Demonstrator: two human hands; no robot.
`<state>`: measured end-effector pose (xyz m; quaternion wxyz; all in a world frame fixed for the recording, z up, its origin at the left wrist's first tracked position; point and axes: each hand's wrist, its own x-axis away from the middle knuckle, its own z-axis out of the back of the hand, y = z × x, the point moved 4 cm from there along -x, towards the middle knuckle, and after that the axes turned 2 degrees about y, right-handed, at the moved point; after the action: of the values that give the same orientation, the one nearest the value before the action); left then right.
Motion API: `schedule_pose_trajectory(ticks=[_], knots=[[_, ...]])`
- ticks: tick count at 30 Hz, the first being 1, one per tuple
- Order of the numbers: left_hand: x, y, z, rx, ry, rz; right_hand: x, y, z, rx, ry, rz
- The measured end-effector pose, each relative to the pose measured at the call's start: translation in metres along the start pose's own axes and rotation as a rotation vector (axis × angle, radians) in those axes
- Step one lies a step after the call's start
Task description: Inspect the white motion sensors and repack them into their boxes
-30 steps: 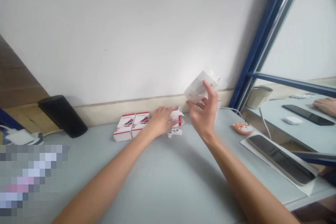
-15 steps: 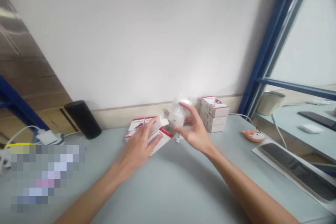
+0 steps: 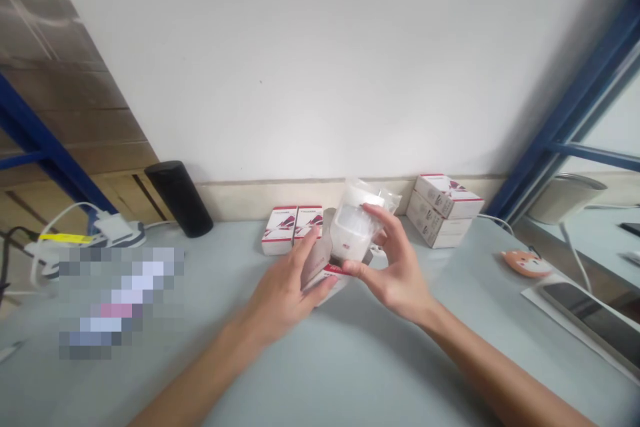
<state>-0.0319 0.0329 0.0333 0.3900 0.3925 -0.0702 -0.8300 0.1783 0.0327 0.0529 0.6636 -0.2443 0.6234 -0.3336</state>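
My left hand is closed around a small white and red carton, which tilts on the table. Between the thumb and fingers of my right hand is a white device like a motion sensor, in a clear plastic bag. The sensor's lower end is at the carton's top; how far it sits inside, I cannot tell. A small white part, partly hidden, is behind my right hand. Two red and white boxes lie side by side beyond my left hand.
White boxes are stacked at the back right, near an orange animal-faced item and a dark flat device. A black cylinder stands at the back left, beside a power strip with cables. A wall closes off the back.
The bagged sensor has come down and left against the carton's top, and the hands are closer together. The view has shifted, bringing the two boxes behind into fuller sight.
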Motion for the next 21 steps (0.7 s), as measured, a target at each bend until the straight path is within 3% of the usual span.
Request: schedule_pose_trajectory(ticks=[5, 11, 16, 21], knots=[[0.004, 0.0, -0.004, 0.141, -0.042, 0.06, 0.0, -0.001, 0.005, 0.065, -0.046, 0.051], [0.004, 0.008, -0.015, 0.491, -0.048, 0.141, 0.003, -0.016, 0.0, 0.179, -0.29, 0.139], [0.0, 0.008, -0.015, 0.549, -0.057, 0.164, 0.003, -0.017, 0.0, 0.269, -0.165, 0.187], [0.003, 0.005, -0.014, 0.547, -0.041, 0.154, 0.003, -0.018, -0.002, 0.415, -0.219, 0.277]])
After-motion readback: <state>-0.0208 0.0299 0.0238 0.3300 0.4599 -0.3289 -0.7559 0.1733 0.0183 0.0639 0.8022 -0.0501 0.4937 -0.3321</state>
